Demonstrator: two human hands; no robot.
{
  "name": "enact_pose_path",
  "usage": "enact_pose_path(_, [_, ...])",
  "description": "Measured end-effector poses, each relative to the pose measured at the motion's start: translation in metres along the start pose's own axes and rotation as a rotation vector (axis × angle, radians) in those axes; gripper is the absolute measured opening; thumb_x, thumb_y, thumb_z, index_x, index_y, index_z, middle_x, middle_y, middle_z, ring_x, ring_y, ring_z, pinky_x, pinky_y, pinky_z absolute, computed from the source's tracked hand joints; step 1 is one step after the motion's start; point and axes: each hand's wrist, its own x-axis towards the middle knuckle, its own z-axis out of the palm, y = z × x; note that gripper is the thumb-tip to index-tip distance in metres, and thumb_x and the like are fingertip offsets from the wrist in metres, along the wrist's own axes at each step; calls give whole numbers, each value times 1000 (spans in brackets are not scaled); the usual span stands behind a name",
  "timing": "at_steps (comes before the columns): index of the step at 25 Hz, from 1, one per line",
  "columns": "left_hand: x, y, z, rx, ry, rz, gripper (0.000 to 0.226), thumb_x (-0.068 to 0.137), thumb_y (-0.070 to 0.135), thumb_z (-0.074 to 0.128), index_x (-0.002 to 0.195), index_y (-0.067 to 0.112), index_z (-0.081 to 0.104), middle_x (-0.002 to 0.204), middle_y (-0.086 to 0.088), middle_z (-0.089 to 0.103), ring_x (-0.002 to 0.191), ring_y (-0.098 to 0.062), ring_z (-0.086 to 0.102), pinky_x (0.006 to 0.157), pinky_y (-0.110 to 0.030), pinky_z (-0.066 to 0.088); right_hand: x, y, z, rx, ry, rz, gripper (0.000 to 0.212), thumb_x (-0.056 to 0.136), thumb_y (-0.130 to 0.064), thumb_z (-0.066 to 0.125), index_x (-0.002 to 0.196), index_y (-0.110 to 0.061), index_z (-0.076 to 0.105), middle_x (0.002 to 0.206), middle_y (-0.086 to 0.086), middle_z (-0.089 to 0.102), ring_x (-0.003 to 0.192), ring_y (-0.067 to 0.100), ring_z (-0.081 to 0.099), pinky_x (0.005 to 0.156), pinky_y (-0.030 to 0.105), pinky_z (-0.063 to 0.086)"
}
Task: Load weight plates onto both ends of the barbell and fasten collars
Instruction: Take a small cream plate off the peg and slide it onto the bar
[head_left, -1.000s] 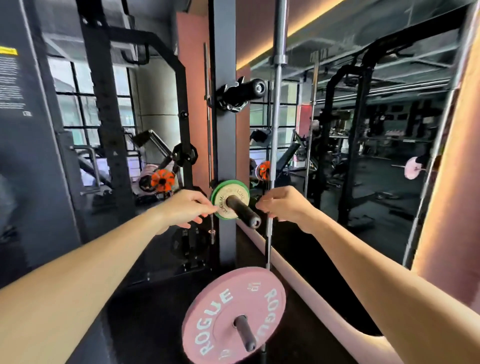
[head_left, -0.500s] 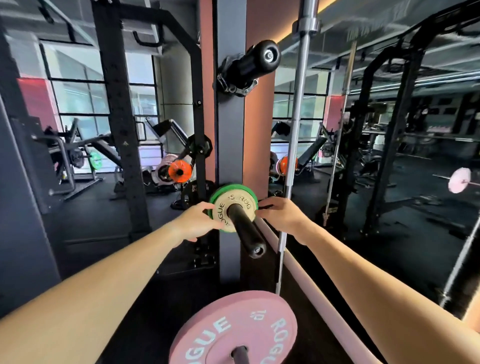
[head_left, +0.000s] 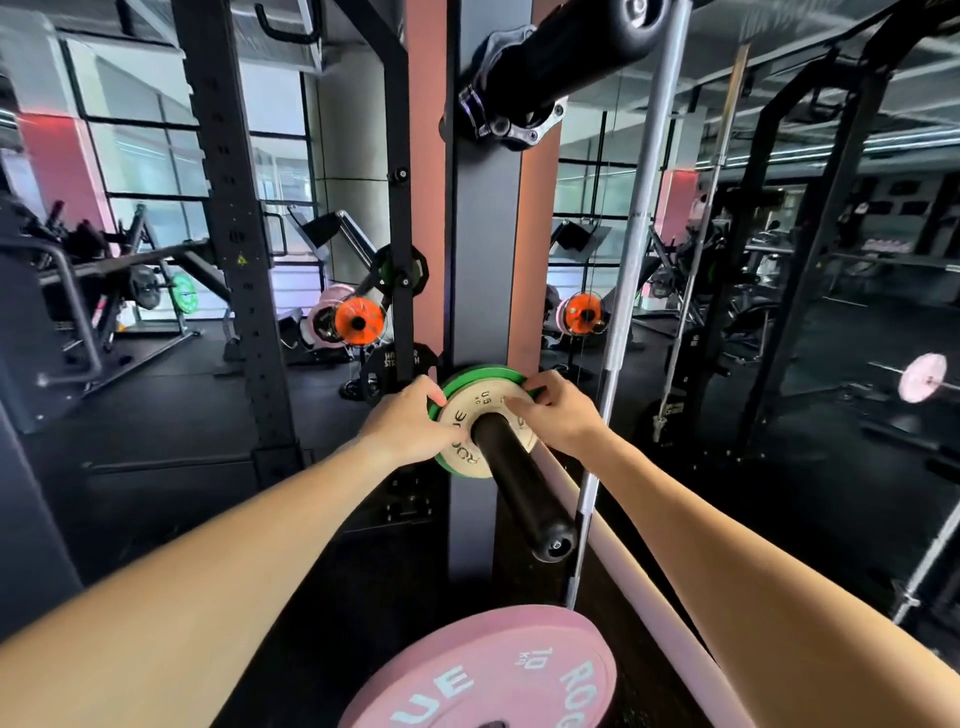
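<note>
Here both hands are closed on the rims of the small plates stacked on a storage peg. The left hand (head_left: 410, 423) pinches the left edge of the stack, fingertips curled over the rim of the cream change plate (head_left: 460, 423) and onto the green plate (head_left: 467, 378) sitting flush behind it. The right hand (head_left: 558, 415) grips the opposite edge, thumb pressed on the cream face and fingers wrapped behind the green rim. Whether it has hold of one plate or both cannot be told. Between the two hands the black storage peg (head_left: 519, 493) runs out through the plates' centre holes toward the camera, ending in a rounded cap below and just right of the right wrist. The peg is fixed to a grey rack upright (head_left: 485, 260) that rises directly behind the hands. Above them, on the same upright, a second black peg (head_left: 576, 41) carries a black clamp collar (head_left: 498, 111) at its base. Just right of the right hand a steel barbell (head_left: 631, 270) stands upright, close beside the upright post. Below the forearms, nearest the camera, a pink 10 kg bumper plate (head_left: 493, 675) sits on a lower peg, its face tilted up. Beyond the left hand, further back, orange plates (head_left: 358, 319) hang on another machine.
</note>
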Motion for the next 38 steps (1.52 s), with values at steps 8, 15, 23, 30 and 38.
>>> enact_pose_path(8, [-20, 16, 21, -82, -77, 106, 24, 85, 35, 70, 102, 21, 60, 109, 1, 69, 103, -21, 65, 84, -36, 54, -29, 8, -23, -115, -111, -109, 36, 98, -39, 57, 95, -5, 70, 81, 5, 64, 76, 21, 57, 71, 36, 47])
enact_pose_path(15, [-81, 45, 22, -130, -185, 199, 18, 96, 27, 58, 109, 15, 55, 113, -9, 67, 107, -27, 62, 89, -40, 48, -127, 31, -47, 112, -208, -48, 23, 99, -24, 61, 120, -17, 55, 101, 7, 65, 71, 14, 63, 70, 43, 63])
enact_pose_path(23, [-186, 43, -7, -292, -119, 251, 20, 91, 23, 69, 110, 29, 64, 99, -4, 70, 88, -27, 72, 69, -40, 63, -194, 6, -66, 11, -83, -270, 31, 94, -20, 64, 123, -11, 63, 101, 2, 68, 90, 21, 66, 81, 35, 55])
enact_pose_path(30, [-256, 5, -111, -257, 32, 189, 25, 92, 23, 69, 116, 26, 64, 105, -4, 70, 94, -24, 72, 70, -47, 64, -228, -91, -22, 183, -128, -435, 17, 93, -15, 65, 110, -11, 67, 98, 17, 70, 83, 25, 62, 81, 41, 52])
enact_pose_path(38, [-385, -96, -255, -89, 277, 39, 25, 92, 20, 70, 117, 21, 66, 100, -2, 71, 88, -18, 71, 62, -31, 59, -314, -251, 87, 400, -378, -538, 15, 97, -13, 61, 112, -13, 66, 86, 0, 67, 81, 16, 63, 81, 39, 55])
